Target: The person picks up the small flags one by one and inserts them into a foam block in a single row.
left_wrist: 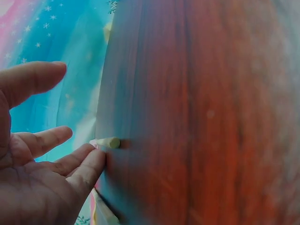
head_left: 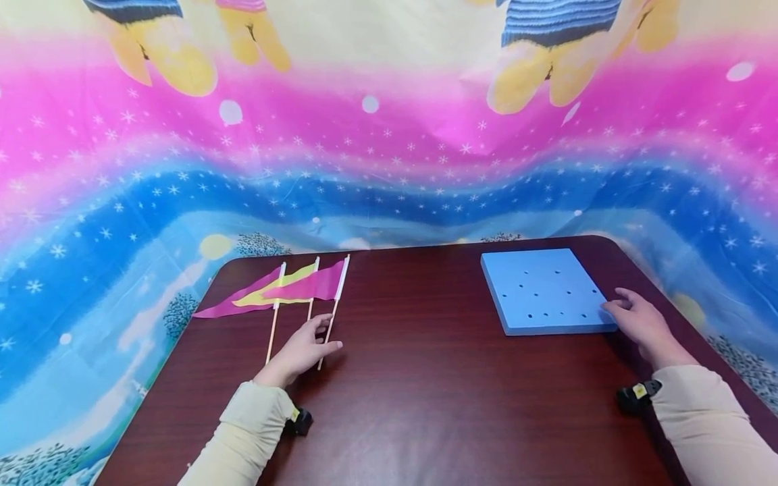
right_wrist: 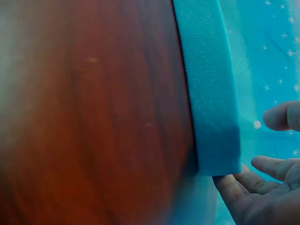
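Three small pennant flags on thin wooden sticks lie at the left of the table: a magenta flag, a yellow flag and a pink flag. My left hand is over the sticks, its thumb and fingers apart around the pink flag's stick. In the left wrist view, fingertips are right at a stick end, with the thumb well away. A light blue foam board with several small holes lies at the right. My right hand has its fingers at the board's right edge, thumb spread apart in the right wrist view.
The dark reddish-brown table has rounded far corners. Behind it and along both sides hangs a printed cloth with snowflakes and cartoon figures. Bare tabletop stretches between the flags and the board.
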Action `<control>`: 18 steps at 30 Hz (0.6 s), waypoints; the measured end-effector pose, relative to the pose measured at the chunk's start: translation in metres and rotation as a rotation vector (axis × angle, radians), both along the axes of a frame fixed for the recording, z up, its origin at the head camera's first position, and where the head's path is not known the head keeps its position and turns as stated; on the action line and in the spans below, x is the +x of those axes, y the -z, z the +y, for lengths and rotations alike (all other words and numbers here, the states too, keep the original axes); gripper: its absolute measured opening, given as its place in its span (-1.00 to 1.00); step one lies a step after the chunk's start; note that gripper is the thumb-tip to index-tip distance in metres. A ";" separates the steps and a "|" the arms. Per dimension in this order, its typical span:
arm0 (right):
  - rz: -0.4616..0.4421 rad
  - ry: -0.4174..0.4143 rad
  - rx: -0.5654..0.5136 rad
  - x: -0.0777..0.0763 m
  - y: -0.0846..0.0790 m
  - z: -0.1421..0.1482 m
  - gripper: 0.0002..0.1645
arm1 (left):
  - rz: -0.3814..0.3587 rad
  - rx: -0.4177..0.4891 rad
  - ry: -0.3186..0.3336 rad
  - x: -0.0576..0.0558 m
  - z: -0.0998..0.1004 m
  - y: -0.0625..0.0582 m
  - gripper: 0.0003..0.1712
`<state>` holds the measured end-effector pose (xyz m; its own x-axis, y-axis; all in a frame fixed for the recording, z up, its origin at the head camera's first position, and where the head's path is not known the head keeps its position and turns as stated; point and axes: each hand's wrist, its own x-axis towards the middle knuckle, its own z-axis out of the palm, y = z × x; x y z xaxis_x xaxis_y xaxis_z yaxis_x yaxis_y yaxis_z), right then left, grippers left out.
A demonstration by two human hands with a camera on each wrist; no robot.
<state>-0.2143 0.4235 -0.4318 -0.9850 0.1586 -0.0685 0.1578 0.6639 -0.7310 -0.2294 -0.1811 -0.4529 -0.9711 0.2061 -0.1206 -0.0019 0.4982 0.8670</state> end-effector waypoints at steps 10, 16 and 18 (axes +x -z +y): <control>-0.006 -0.002 0.033 0.000 0.010 0.007 -0.11 | 0.072 -0.087 -0.033 -0.007 0.003 0.008 -0.28; -0.003 -0.007 0.048 0.000 0.012 0.008 -0.12 | 0.168 -0.277 -0.046 -0.011 0.010 0.005 -0.31; -0.011 -0.013 0.046 0.000 0.013 0.009 -0.12 | 0.198 -0.325 -0.040 -0.012 0.011 0.004 -0.33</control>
